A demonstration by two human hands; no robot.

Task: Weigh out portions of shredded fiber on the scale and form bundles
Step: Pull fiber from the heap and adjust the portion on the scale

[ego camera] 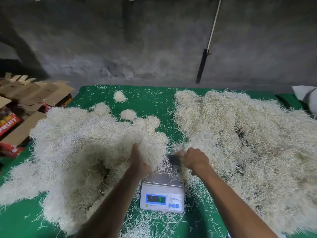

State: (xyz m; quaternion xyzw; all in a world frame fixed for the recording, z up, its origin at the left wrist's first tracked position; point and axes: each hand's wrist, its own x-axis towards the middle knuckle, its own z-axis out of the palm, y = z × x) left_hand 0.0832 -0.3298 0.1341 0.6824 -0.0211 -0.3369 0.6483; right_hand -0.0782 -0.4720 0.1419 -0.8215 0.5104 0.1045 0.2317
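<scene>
We see the scale [162, 194] near the bottom middle of the green cloth [145, 103], between two big heaps of shredded fiber. Its steel platform carries only some loose strands, and its lit display shows digits that are too blurred for us to read. A faint printed word beside the display is also not readable.

The left hand [139, 160] is raised just above the far left corner of the scale, with the fingers curled up into a clump of fiber [151, 146] that it grips at the edge of the left heap [77, 152]. The right hand [193, 159] is just beyond the right side of the platform, with fingers bent closed on a few strands at the foot of the right heap [248, 143]. The two hands are near each other but apart.

Both heaps reach almost to the scale, and loose strands lie all around its base. Two small round tufts [120, 96] lie apart on the cloth, further back.

At the left edge of the table we see open cardboard boxes [25, 103], red outside; on one we can read the word "FRUIT". Behind the table is a grey wall [154, 48], and a white rod with a black handle [203, 66] leans on it. A white bundle [307, 98] shows at the right edge.
</scene>
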